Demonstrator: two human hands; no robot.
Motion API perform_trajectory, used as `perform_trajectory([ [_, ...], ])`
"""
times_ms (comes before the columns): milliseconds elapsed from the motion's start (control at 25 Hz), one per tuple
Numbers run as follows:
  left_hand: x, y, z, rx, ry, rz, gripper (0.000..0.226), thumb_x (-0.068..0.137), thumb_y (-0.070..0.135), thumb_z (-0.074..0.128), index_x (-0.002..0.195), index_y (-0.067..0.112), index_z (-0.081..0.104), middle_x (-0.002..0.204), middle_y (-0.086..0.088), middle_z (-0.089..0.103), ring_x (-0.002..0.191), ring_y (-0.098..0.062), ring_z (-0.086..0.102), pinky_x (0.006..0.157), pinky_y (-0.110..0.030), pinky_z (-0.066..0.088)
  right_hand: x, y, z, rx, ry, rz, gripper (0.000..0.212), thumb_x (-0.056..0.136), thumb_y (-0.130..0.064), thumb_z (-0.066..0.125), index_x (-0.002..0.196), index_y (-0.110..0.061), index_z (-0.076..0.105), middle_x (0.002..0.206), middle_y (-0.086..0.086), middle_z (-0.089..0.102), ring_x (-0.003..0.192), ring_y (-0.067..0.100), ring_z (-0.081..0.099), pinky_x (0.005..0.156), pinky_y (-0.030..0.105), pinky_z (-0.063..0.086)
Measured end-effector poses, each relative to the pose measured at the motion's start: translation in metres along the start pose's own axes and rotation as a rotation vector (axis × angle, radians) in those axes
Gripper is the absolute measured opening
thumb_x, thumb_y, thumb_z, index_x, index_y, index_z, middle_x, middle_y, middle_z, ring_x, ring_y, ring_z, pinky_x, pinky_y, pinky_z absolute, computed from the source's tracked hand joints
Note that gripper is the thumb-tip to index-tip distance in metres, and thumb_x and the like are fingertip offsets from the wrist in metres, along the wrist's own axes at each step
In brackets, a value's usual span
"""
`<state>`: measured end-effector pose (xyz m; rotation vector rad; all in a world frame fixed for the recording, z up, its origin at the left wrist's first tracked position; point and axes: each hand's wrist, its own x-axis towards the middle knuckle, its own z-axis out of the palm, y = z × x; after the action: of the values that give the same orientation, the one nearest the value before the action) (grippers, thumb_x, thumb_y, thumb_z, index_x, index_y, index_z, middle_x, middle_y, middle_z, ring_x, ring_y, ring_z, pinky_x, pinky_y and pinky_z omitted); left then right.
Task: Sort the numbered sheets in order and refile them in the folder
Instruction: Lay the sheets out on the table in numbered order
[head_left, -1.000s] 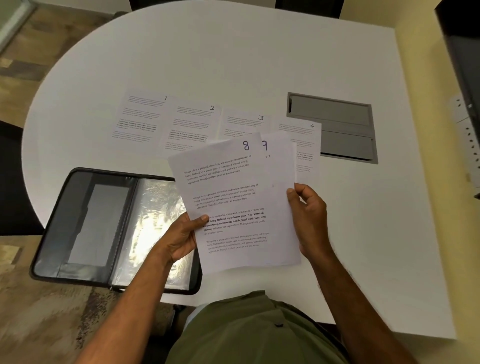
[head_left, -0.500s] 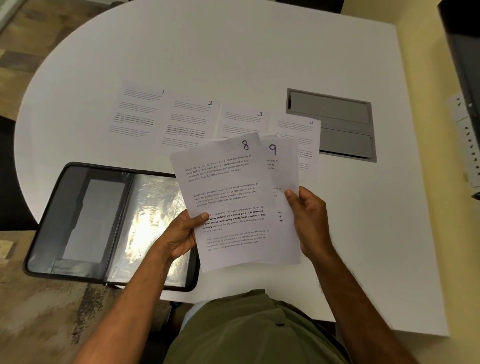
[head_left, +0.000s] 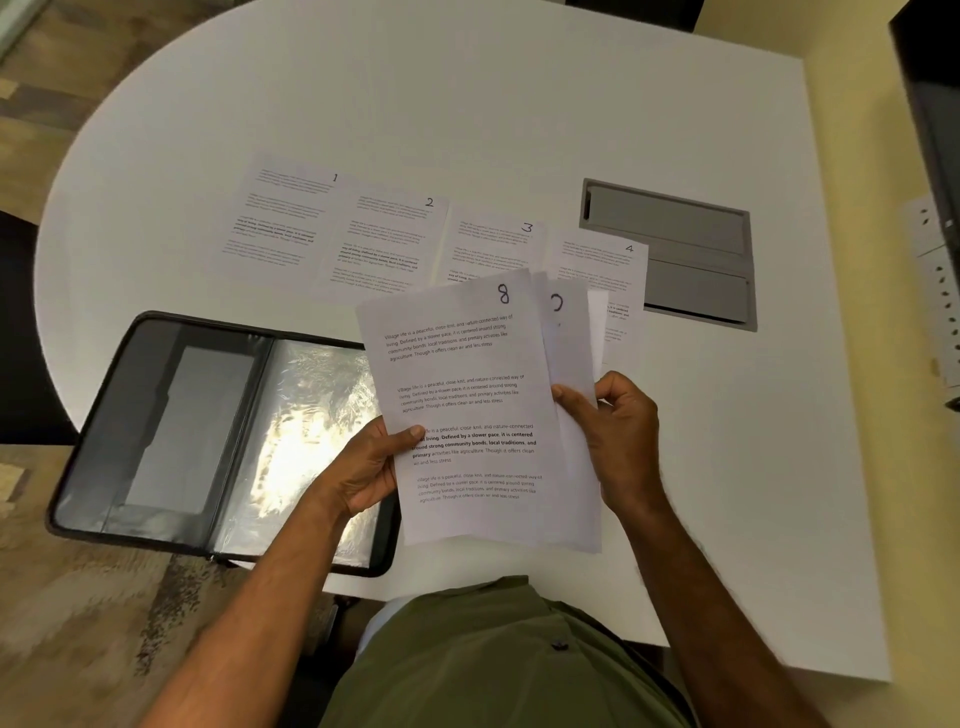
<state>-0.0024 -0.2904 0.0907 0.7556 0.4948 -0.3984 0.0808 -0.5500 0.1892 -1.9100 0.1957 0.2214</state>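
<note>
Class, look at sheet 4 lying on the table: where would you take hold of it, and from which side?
Take sheet 4 by its far right corner, coming from the right. That edge lies bare on the table; its near left part is hidden behind the sheets in the person's hands. Flat paper probably needs a corner slid or lifted before a pinch.

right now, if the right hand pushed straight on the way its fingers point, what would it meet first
The right hand points left, its fingers pinching the sheets fanned behind sheet 8. Straight on lies sheet 8, then the left hand; depth between them is unclear.
</note>
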Motion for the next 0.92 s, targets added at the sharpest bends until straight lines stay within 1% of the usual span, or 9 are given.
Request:
perform_trajectory([
  [80,0.001,-0.001,-0.001,-0.005,-0.005,0.003,0.047,0.099,-0.003,0.053,0.145,0.004,0.049,0.143,-0.026,0.056,0.130,-0.044,0.056,0.104,-0.054,0.050,0.002,0.000,-0.001,0.098,0.000,0.056,0.041,0.084,-0.031,0.083,0.071,-0.009,0.051,0.075,0.013,0.065,0.066,0.036,0.063,0.062,0.044,0.061],
  [160,0.002,-0.001,-0.002,-0.005,0.008,0.010,0.047,0.098,-0.002,0.054,0.144,0.005,0.051,0.143,-0.026,0.056,0.128,-0.043,0.058,0.105,-0.054,0.049,0.002,-0.001,-0.001,0.195,0.006,0.112,0.034,0.089,-0.030,0.078,0.065,-0.019,0.057,0.069,0.005,0.063,0.062,0.021,0.057,0.065,0.036,0.053],
  [280,0.003,0.000,-0.004,-0.007,0.008,0.018,0.049,0.097,-0.001,0.056,0.145,0.005,0.050,0.144,-0.026,0.056,0.132,-0.045,0.054,0.107,-0.056,0.046,0.001,0.000,-0.002,0.255,0.008,0.158,0.021,0.097,-0.029,0.070,0.080,-0.016,0.070,0.083,0.003,0.074,0.074,0.016,0.067,0.075,0.035,0.057],
  [440,0.002,0.001,-0.004,-0.018,0.015,0.025,0.048,0.098,-0.002,0.055,0.145,0.005,0.051,0.143,-0.026,0.056,0.131,-0.045,0.054,0.106,-0.056,0.047,-0.002,0.000,-0.001,0.220,0.004,0.117,0.019,0.104,-0.026,0.060,0.102,-0.013,0.074,0.098,0.000,0.078,0.086,0.014,0.072,0.075,0.029,0.057],
  [520,0.001,0.002,-0.002,-0.023,0.018,0.032,0.047,0.096,-0.001,0.052,0.143,0.006,0.052,0.142,-0.025,0.057,0.129,-0.043,0.058,0.105,-0.055,0.048,-0.003,-0.002,-0.001,0.201,-0.016,0.088,0.019,0.105,-0.023,0.058,0.107,-0.013,0.073,0.101,-0.002,0.078,0.090,0.015,0.074,0.075,0.027,0.058],
  [680,0.000,0.004,-0.001,-0.025,0.016,0.036,0.047,0.094,0.000,0.052,0.140,0.007,0.054,0.141,-0.024,0.059,0.122,-0.039,0.064,0.102,-0.052,0.053,-0.004,-0.009,-0.003,0.176,-0.054,0.073,0.005,0.096,-0.018,0.070,0.091,-0.017,0.072,0.092,-0.003,0.078,0.085,0.015,0.074,0.075,0.031,0.058],
  [800,-0.001,0.004,-0.003,-0.017,0.002,0.023,0.049,0.096,-0.001,0.054,0.144,0.005,0.051,0.142,-0.025,0.058,0.125,-0.041,0.060,0.103,-0.053,0.051,-0.005,-0.012,-0.002,0.073,-0.043,0.015,0.029,0.087,-0.024,0.080,0.074,-0.015,0.056,0.083,0.013,0.069,0.076,0.026,0.070,0.068,0.045,0.062],
  [840,-0.001,0.003,-0.003,-0.018,-0.005,0.021,0.049,0.096,-0.002,0.055,0.145,0.005,0.050,0.142,-0.025,0.057,0.127,-0.042,0.059,0.104,-0.054,0.050,-0.005,-0.011,-0.001,0.020,-0.036,-0.013,0.037,0.085,-0.028,0.082,0.071,-0.015,0.050,0.083,0.019,0.065,0.073,0.031,0.066,0.067,0.049,0.060],
  [920,0.000,0.002,-0.001,-0.028,-0.002,0.019,0.050,0.096,-0.003,0.054,0.145,0.003,0.049,0.142,-0.026,0.057,0.127,-0.041,0.059,0.105,-0.053,0.050,-0.006,-0.011,-0.001,-0.014,-0.034,-0.028,0.044,0.081,-0.036,0.083,0.073,-0.011,0.047,0.085,0.021,0.063,0.076,0.038,0.066,0.067,0.053,0.060],
])
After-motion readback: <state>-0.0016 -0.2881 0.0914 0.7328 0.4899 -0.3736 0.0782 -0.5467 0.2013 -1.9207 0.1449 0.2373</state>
